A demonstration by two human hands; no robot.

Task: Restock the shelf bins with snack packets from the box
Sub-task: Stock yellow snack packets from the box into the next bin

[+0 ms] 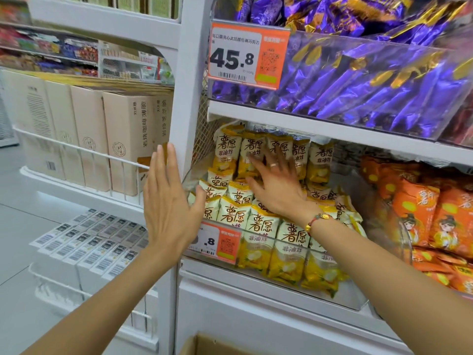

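Several yellow-and-white snack packets (pixel 263 226) fill a clear plastic bin (pixel 343 295) on the middle shelf. My right hand (pixel 275 183) lies flat with spread fingers on the stacked packets inside the bin, pressing against the back row. My left hand (pixel 170 201) is held up flat, fingers straight, in front of the white shelf post (pixel 185 98) at the bin's left end, holding nothing. The corner of a brown cardboard box (pixel 202 345) shows at the bottom edge, its inside hidden.
Above, a clear bin of purple packets (pixel 358 80) carries an orange price tag (pixel 245 55). Orange packets (pixel 430 219) fill the bin to the right. Beige cartons (pixel 102 134) stand behind a wire rail on the left; white boxes (pixel 87 242) lie below.
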